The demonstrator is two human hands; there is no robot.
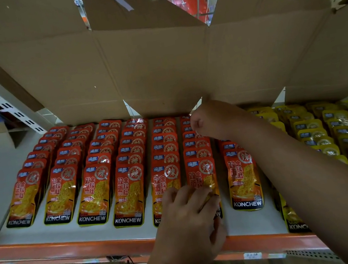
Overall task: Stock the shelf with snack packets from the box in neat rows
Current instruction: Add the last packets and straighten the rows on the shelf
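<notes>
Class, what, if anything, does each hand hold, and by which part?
The left hand presses straight fingers on the lower half of the front orange-red foil snack packet, sixth row. The right hand curls over that row's back; any grip is hidden.

Shop: shelf (73, 248) of snack packets (92, 193)

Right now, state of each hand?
Left hand: open, fingers resting on front red packet.
Right hand: curled at the row's back; grip cannot be told.
</notes>
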